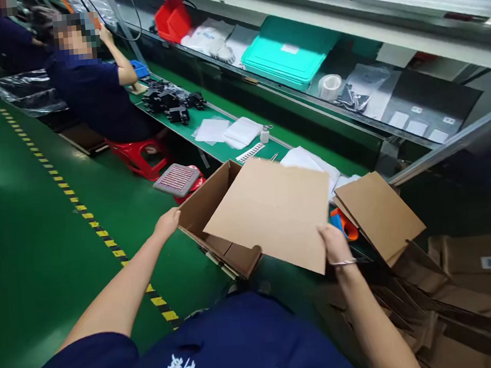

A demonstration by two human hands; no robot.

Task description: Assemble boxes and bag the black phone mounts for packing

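Your left hand (167, 224) is at the left corner of the open carton (212, 199), fingers closed on its upper edge; your right hand (335, 243) grips the cardboard sheet (277, 207) by its right edge, the fingers underneath partly hidden; a thin bracelet (343, 263) circles your right wrist.

The sheet lies slanted over the right part of the carton's mouth, with a small notch in its near edge; whether it touches the carton's walls you cannot be told from this view; the carton's left interior is exposed, brown inside; it sits beside the green workbench (228, 155), its support out of sight.

Just right of your right hand is an orange and blue object (345, 225), beside further cardboard sheets (381, 215); folded cartons (477, 272) are piled at the lower right.

On the bench, beyond the carton, are white sheets (243, 132), a small white bottle (264, 135) and a heap of black parts (165, 102); a co-worker (87, 100) sits there on a red stool (140, 157), one hand raised; a teal container (289, 48) and a white roll (330, 87) rest on the shelf above.
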